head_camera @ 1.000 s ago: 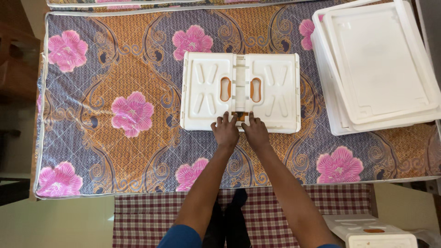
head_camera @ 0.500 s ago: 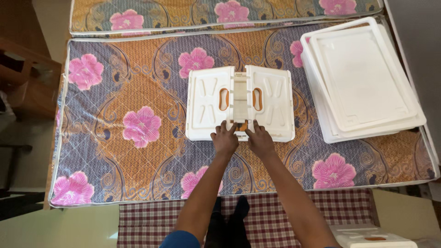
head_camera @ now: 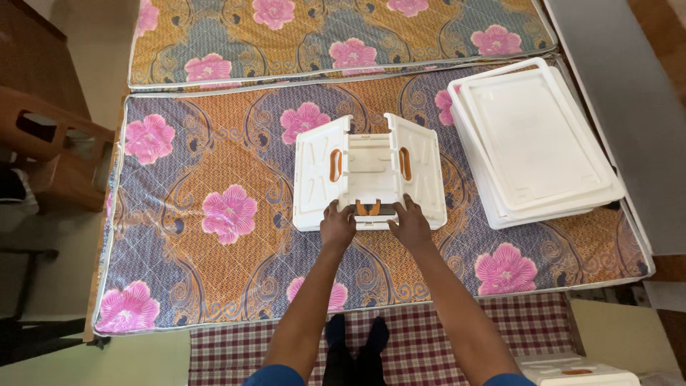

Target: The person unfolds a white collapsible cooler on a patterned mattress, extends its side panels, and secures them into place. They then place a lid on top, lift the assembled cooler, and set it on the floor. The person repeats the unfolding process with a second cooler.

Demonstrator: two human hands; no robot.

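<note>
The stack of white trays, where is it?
In the head view, the stack of white trays lies on the flowered mattress, right of the white folding stool.
</note>
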